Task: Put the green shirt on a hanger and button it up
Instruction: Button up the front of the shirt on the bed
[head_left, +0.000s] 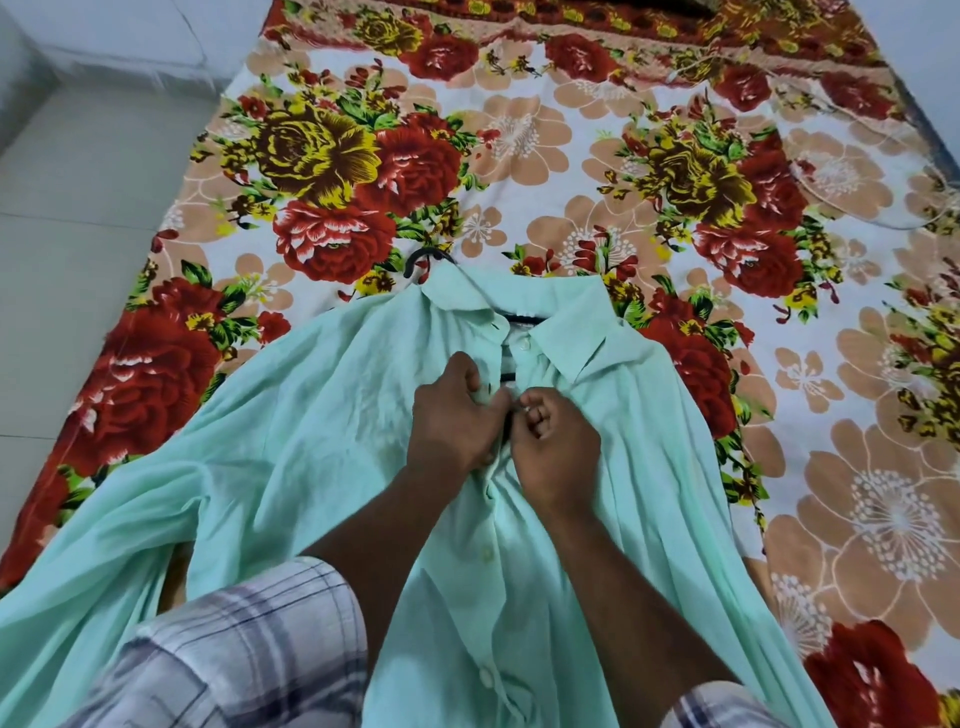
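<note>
A pale green shirt (291, 441) lies front up on the flowered bed, collar pointing away from me. A black hanger sits inside it: its hook (423, 258) pokes out past the collar and a dark bar shows in the neck opening. My left hand (452, 415) pinches the left edge of the front placket just below the collar. My right hand (553, 441) pinches the right edge against it, fingertips of both hands meeting. A white button (523, 344) shows near the collar, and others run down the placket toward me.
The bed carries a sheet (571, 171) printed with red, yellow and peach flowers. Pale floor tiles (78, 218) lie to the left of the bed. My checked sleeves (249, 639) show at the bottom edge.
</note>
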